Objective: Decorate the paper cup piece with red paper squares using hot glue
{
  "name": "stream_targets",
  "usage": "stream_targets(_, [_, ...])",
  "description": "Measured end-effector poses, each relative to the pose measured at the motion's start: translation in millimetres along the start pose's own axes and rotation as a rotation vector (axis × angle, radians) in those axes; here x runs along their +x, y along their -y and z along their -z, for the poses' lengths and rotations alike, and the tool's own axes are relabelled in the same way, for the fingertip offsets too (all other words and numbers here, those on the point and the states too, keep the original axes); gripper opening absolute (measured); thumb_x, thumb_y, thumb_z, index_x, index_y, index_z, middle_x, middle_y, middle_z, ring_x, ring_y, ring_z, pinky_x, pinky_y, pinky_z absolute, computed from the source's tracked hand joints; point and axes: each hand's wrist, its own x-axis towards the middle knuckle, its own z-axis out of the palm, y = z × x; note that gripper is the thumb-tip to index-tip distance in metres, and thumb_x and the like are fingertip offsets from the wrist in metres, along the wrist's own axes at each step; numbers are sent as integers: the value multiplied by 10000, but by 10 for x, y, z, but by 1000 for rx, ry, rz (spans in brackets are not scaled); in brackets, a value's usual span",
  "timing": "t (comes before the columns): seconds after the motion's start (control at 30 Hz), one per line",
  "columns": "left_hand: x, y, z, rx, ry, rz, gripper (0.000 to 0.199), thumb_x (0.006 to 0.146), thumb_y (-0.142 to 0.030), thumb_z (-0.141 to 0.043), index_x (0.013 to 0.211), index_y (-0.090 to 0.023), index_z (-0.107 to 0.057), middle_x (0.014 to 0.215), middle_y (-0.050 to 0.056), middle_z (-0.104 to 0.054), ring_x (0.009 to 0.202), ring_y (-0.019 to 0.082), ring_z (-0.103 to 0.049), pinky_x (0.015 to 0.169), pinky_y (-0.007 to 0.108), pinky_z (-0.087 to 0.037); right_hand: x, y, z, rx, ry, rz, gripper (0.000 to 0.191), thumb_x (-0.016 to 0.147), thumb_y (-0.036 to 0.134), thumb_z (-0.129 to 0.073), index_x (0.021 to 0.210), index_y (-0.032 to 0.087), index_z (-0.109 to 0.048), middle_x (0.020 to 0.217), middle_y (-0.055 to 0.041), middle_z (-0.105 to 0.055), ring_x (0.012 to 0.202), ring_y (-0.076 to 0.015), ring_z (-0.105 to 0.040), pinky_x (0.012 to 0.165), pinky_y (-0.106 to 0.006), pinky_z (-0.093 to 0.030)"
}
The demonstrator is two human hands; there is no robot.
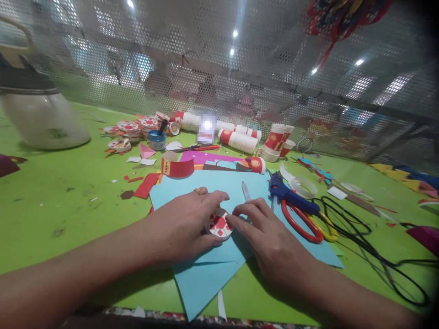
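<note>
A small round paper disc [219,225], white with red patches like a turtle shell, lies on a light blue paper sheet [212,187]. My left hand [192,219] curves round the disc's left side, thumb at its near edge and fingers at its far edge. From the right, the fingertips of my right hand [264,233] touch or nearly touch the disc's edge; nothing else shows in that hand. Beyond it lies a pale pointed pen-like tool [246,191]. A blue glue gun [291,194] and red-handled scissors [302,224] rest to the right.
A black cord [363,246] loops across the green table [85,214] at right. Behind the sheet are a red paper ring [177,167], a blue jar [157,139], stacked paper cups [238,140] and a pile of turtle-like paper pieces [128,129]. A large kettle-like vessel [44,119] stands left.
</note>
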Motion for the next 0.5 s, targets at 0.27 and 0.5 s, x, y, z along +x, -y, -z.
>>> stream_targets(0.27, [-5,-13,5,22,25,15,569,836,-289,-633,1345,-112,-453,1100,160,-667,1097,343,-563,858,443,-492,24,11,-28,-33,-10,31,388,838,-87,-395,1142,-28,-629,1026,-209,-579,963,-287,-429,828,-486,-470])
stream_targets(0.5, [7,3,-20,20,9,3,556,853,-299,-622,1350,-119,-450,1106,151,-659,1102,342,-559,872,442,-479,61,45,-30,-50,-17,53,363,856,-80,-385,1107,-54,-646,986,-222,-589,931,-288,-434,806,-490,-479])
